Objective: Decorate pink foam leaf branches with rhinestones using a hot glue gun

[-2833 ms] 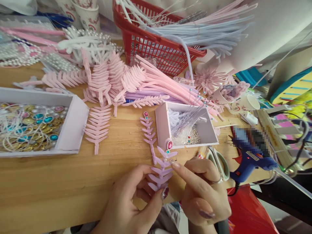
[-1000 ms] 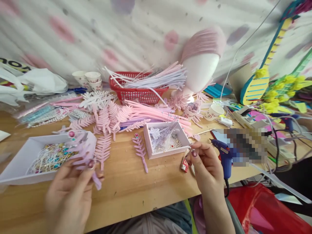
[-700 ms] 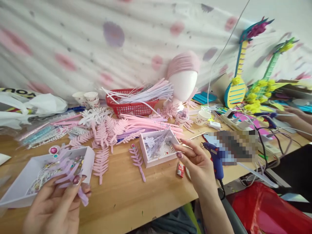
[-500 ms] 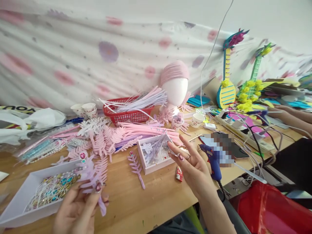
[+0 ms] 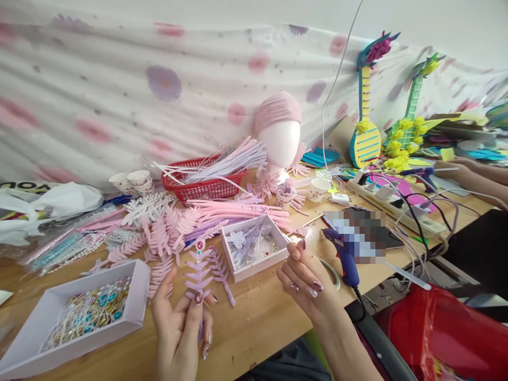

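Observation:
Upright between the thumb and fingers of my left hand is a purple leaf-shaped stem with a red gem at its top. Just behind it, a second purple leaf stem lies on the table. My right hand is raised at the front corner of a small white box, thumb and forefinger pinched together; whatever is between them is too small to name. Beads and thin purple pieces fill that box. A blue glue gun rests to the right of my right hand.
An open white box of gems stands at the left. Farther back are pink stems, a red basket and a foam head. Cables and a power strip lie at the right, near another person's arms.
My left hand has moved right with the purple leaf stem, which now stands upright. The spread fingers of my right hand have curled into a pinch. The view has shifted slightly.

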{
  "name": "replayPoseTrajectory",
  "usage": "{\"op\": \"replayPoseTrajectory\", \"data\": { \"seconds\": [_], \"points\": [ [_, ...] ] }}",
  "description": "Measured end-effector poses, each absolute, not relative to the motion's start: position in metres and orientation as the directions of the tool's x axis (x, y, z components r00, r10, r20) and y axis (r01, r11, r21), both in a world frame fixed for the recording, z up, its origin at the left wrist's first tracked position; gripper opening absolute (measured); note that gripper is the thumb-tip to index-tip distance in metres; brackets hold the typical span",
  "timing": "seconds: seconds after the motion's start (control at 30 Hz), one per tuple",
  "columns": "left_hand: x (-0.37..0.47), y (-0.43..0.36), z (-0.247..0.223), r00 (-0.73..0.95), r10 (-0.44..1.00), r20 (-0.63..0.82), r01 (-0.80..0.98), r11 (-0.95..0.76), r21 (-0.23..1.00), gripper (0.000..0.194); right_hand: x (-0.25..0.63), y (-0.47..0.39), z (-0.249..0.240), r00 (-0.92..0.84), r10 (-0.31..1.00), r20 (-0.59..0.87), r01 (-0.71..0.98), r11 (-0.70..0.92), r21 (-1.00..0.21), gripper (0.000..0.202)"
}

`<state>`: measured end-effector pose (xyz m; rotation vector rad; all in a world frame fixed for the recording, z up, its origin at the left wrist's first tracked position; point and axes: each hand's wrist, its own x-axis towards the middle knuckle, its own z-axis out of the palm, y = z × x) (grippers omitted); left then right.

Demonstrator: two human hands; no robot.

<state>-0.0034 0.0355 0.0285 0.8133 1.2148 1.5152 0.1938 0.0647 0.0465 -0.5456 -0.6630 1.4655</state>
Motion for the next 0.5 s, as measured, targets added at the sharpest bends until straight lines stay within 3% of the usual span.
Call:
{"op": "replayPoseTrajectory", "data": {
  "seconds": [0.07, 0.17, 0.27, 0.33, 0.37, 0.5],
  "points": [
    [-0.004, 0.036, 0.024, -0.291, 0.955, -0.054, -0.288, -0.033, 0.957, 0.06, 0.195, 0.066, 0.043, -0.017, 0.999, 0.052, -0.72, 0.024, -0.694, 0.043],
    [-0.007, 0.034, 0.015, -0.227, 0.974, -0.006, -0.222, -0.046, 0.974, 0.021, 0.197, 0.069, 0.038, 0.025, 0.999, 0.032, -0.695, 0.04, -0.718, 0.05],
    [-0.011, 0.035, 0.009, -0.173, 0.985, 0.019, -0.164, -0.048, 0.985, 0.023, 0.199, 0.069, 0.038, 0.018, 0.997, 0.069, -0.642, 0.065, -0.764, 0.028],
    [-0.011, 0.037, 0.009, -0.174, 0.984, 0.029, -0.136, -0.053, 0.989, 0.024, 0.2, 0.067, 0.04, -0.061, 0.992, 0.112, -0.647, 0.046, -0.761, 0.063],
    [-0.01, 0.038, 0.011, -0.178, 0.984, 0.032, -0.111, -0.052, 0.992, 0.026, 0.2, 0.066, 0.042, -0.103, 0.987, 0.128, -0.662, 0.028, -0.749, 0.069],
    [0.001, 0.043, 0.027, -0.254, 0.967, 0.026, -0.042, -0.038, 0.998, 0.029, 0.199, 0.06, 0.047, -0.213, 0.97, 0.115, -0.715, -0.074, -0.695, 0.064]
  ]
}}
